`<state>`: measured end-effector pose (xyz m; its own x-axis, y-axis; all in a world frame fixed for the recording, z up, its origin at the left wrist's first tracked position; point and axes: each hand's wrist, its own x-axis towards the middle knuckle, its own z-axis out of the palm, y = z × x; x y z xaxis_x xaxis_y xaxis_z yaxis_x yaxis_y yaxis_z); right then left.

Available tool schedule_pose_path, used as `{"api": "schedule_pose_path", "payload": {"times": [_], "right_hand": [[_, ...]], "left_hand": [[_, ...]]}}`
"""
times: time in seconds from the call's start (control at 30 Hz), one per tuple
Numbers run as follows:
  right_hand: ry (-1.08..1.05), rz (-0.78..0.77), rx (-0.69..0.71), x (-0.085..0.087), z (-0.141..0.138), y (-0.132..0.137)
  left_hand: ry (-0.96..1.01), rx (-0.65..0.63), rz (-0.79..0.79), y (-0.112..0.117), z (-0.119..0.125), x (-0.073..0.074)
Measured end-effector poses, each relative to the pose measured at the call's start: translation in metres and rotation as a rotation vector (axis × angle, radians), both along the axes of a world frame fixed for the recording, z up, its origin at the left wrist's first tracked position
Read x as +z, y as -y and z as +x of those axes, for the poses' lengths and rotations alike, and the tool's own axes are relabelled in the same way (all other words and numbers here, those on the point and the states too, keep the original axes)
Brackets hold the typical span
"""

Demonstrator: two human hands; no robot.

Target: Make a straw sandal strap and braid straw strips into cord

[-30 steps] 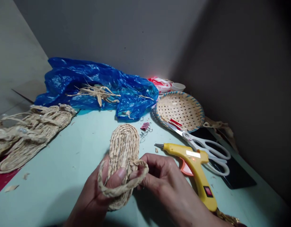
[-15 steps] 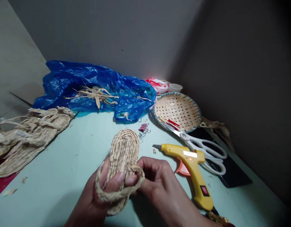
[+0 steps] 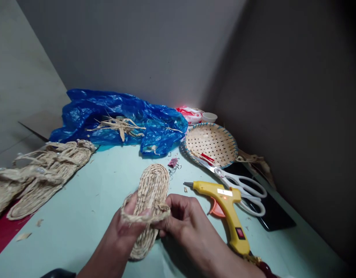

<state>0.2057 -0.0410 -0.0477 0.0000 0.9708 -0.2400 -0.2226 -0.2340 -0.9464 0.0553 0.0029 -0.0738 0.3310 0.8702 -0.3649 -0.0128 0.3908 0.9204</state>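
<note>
A small woven straw sandal (image 3: 154, 181) is held between my hands, its sole facing up and its toe end pointing away from me. A braided strap (image 3: 137, 218) loops across the sole. My left hand (image 3: 124, 224) grips the sandal from the left, with fingers under the strap and the thumb near the sole's middle. At the right edge, my right hand (image 3: 186, 220) pinches the strap's end against the sole; its fingertips are partly hidden. A yellow glue gun (image 3: 226, 200) lies just right of my right hand, nozzle pointing left.
White-handled scissors (image 3: 238, 187) rest against a woven basket (image 3: 211, 143), above a black phone (image 3: 277, 216). A pink binder clip (image 3: 173, 162) lies beyond the sandal. Finished straw sandals (image 3: 50, 170) are at left. A blue plastic bag (image 3: 99, 100) with straw strips (image 3: 120, 125) lies at the back.
The camera view has shifted, so the surroundings sit lower. The strap loop now lies flatter across the sole, and my left fingers have drawn back slightly. Both hands still hold the sandal.
</note>
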Motion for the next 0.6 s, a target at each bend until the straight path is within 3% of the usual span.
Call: {"api": "schedule_pose_path", "payload": {"times": [0.13,0.37,0.5,0.6], "right_hand": [[-0.029,0.007,0.013,0.0,0.005,-0.006],[0.042,0.137,0.114,0.004,0.011,-0.009],[0.217,0.185,0.203,0.001,0.014,-0.007],[0.478,0.183,0.234,0.004,0.019,-0.005]], "left_hand": [[0.186,-0.113,-0.114,-0.01,-0.001,0.001],[0.23,-0.147,-0.047,-0.013,0.001,0.031],[0.205,-0.165,0.0,-0.017,-0.003,0.036],[0.187,-0.151,0.036,-0.019,-0.007,0.04]]}}
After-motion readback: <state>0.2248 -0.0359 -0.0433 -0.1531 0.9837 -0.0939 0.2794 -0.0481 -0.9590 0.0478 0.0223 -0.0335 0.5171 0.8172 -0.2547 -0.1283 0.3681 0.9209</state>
